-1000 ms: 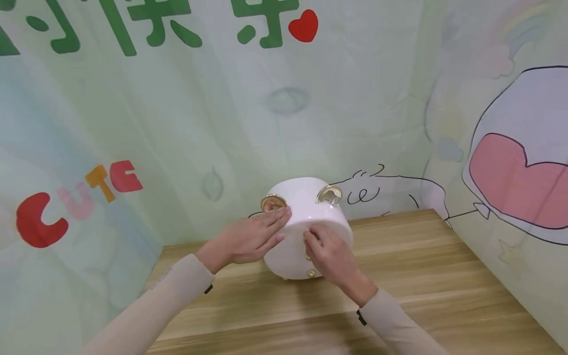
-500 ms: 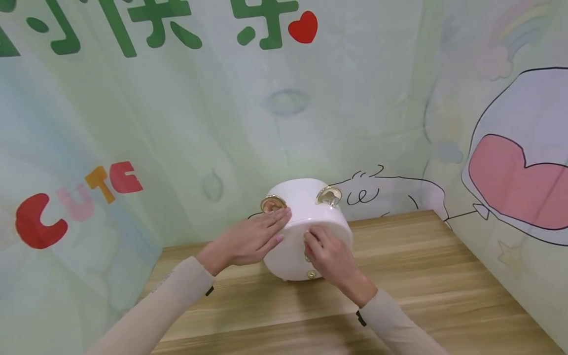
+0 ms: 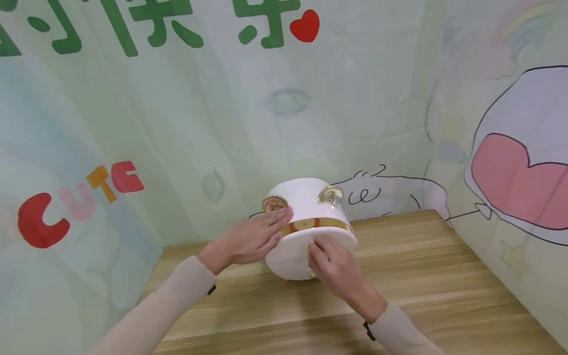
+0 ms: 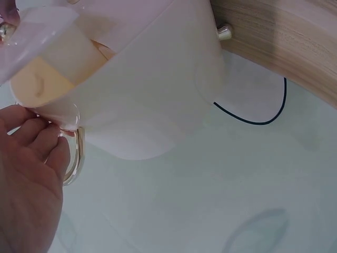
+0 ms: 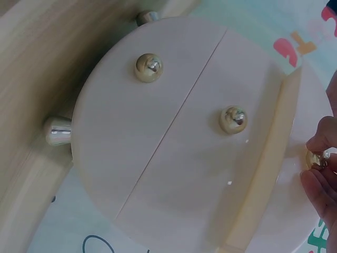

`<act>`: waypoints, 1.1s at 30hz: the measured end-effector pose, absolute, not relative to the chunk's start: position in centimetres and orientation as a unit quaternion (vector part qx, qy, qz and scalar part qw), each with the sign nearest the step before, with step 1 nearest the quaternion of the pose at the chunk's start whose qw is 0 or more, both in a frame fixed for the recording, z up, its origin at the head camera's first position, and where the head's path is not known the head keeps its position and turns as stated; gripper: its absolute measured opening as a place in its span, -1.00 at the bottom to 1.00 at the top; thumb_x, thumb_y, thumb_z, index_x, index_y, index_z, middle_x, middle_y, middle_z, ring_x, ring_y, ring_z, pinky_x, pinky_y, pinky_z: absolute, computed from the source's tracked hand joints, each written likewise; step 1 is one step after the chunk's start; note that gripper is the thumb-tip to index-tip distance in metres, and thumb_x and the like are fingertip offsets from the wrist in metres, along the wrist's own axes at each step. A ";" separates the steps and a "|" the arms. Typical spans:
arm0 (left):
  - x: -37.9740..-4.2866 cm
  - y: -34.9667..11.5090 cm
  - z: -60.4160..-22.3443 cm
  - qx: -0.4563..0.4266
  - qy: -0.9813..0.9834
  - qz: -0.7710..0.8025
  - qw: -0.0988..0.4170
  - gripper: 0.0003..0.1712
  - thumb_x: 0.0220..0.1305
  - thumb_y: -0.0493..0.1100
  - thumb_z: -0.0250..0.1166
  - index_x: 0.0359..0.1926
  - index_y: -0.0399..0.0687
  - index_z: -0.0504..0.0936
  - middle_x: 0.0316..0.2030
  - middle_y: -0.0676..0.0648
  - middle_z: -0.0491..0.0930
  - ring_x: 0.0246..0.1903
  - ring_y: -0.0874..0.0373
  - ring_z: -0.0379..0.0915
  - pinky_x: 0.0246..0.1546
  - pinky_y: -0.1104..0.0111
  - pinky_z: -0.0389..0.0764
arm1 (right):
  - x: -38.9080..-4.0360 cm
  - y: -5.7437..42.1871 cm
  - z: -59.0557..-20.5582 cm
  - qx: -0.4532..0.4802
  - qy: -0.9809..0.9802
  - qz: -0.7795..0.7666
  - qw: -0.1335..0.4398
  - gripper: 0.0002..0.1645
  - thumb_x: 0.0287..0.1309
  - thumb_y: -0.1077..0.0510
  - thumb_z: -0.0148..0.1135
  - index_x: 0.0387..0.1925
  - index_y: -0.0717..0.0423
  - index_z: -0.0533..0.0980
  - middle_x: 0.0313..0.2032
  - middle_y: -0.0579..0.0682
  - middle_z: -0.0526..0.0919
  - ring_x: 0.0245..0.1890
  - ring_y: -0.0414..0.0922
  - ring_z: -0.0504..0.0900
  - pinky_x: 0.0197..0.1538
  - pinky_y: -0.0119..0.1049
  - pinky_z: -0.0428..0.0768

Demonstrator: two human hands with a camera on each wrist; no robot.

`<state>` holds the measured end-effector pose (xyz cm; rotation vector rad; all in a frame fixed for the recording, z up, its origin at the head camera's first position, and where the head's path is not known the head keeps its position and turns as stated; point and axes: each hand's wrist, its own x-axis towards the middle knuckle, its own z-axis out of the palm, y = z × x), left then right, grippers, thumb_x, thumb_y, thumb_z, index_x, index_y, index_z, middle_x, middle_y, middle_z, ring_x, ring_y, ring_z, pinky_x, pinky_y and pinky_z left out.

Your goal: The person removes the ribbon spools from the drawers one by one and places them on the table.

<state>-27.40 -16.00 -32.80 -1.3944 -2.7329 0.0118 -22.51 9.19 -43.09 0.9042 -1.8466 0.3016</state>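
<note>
On the wood-grain table (image 3: 399, 261), toward the back: white round cabinet (image 3: 301, 195), upper drawer (image 5: 266, 168) partly out, interior (image 3: 306, 225) hard to make out. Left hand (image 3: 250, 239) rests against cabinet, fingers together; right hand (image 3: 337, 268), cut off in its wrist view, pinches gold knob (image 5: 311, 159), mostly hidden from head view.

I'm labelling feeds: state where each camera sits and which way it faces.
Head: on the head, facing forward, down at the white box; sleeves, left fingers and right fingers show.
Left: on that wrist, facing its curved side; left and right fingers show.
Right: on that wrist, facing drawer fronts; right fingers show.
Wrist views share the open drawer.
</note>
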 end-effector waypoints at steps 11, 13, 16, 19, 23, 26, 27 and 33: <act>-27.4 -15.9 -32.9 -0.445 -0.895 0.008 0.036 -0.32 0.66 -0.04 -0.10 0.67 -0.12 0.09 0.67 -0.09 0.09 0.64 -0.03 0.10 0.57 0.01 0.32 | -19.6 9.3 -42.8 0.383 -0.720 0.145 0.561 -0.72 0.48 0.22 0.10 -0.24 0.29 0.67 -0.27 0.10 0.67 -0.29 -0.03 0.68 -0.21 -0.24 0.72; -27.4 -15.9 -32.9 -0.444 -0.895 0.007 0.036 -0.32 0.66 -0.04 -0.10 0.67 -0.12 0.09 0.67 -0.10 0.09 0.64 -0.04 0.10 0.57 0.01 0.33 | -19.2 9.3 -42.7 0.385 -0.713 0.147 0.567 -0.73 0.48 0.24 0.09 -0.24 0.30 0.67 -0.27 0.11 0.66 -0.30 -0.03 0.67 -0.22 -0.25 0.70; -27.3 -15.9 -32.9 -0.444 -0.896 0.006 0.035 -0.32 0.67 -0.04 -0.11 0.67 -0.11 0.08 0.67 -0.10 0.08 0.64 -0.04 0.10 0.57 0.01 0.32 | -18.8 9.4 -42.5 0.391 -0.705 0.147 0.573 -0.73 0.46 0.26 0.09 -0.25 0.31 0.67 -0.29 0.12 0.66 -0.31 -0.02 0.67 -0.22 -0.26 0.70; -27.3 -15.9 -32.9 -0.448 -0.893 0.011 0.039 -0.32 0.66 -0.03 -0.13 0.67 -0.14 0.08 0.67 -0.11 0.09 0.64 -0.05 0.11 0.57 0.01 0.33 | -18.3 9.5 -42.4 0.395 -0.699 0.141 0.579 -0.74 0.43 0.28 0.10 -0.27 0.32 0.67 -0.30 0.12 0.67 -0.33 -0.02 0.67 -0.24 -0.27 0.70; -27.2 -15.9 -32.8 -0.456 -0.888 0.014 0.050 -0.31 0.65 -0.04 -0.11 0.65 -0.18 0.11 0.66 -0.14 0.12 0.63 -0.06 0.12 0.55 0.00 0.34 | -17.6 9.5 -42.4 0.396 -0.697 0.137 0.582 -0.73 0.44 0.27 0.10 -0.28 0.31 0.68 -0.32 0.12 0.68 -0.35 -0.03 0.68 -0.27 -0.27 0.70; -27.1 -15.9 -32.9 -0.455 -0.889 0.013 0.053 -0.31 0.65 -0.03 -0.10 0.66 -0.17 0.11 0.66 -0.13 0.12 0.63 -0.04 0.13 0.53 0.01 0.37 | -17.1 9.5 -42.4 0.396 -0.698 0.141 0.580 -0.71 0.47 0.26 0.10 -0.28 0.32 0.69 -0.32 0.13 0.69 -0.35 -0.03 0.68 -0.28 -0.27 0.70; -27.1 -15.9 -32.9 -0.455 -0.889 0.013 0.053 -0.31 0.65 -0.03 -0.10 0.66 -0.16 0.11 0.66 -0.12 0.12 0.63 -0.04 0.13 0.53 0.01 0.38 | -16.9 9.5 -42.5 0.397 -0.698 0.143 0.578 -0.70 0.49 0.25 0.10 -0.28 0.32 0.69 -0.32 0.13 0.70 -0.34 -0.03 0.68 -0.28 -0.27 0.71; -27.2 -15.9 -33.1 -0.454 -0.889 0.009 0.059 -0.31 0.64 -0.04 -0.07 0.65 -0.17 0.13 0.65 -0.13 0.13 0.63 -0.04 0.13 0.54 0.00 0.37 | -16.4 9.6 -42.4 0.404 -0.687 0.138 0.588 -0.69 0.51 0.24 0.11 -0.29 0.32 0.69 -0.33 0.13 0.70 -0.35 -0.03 0.69 -0.28 -0.28 0.71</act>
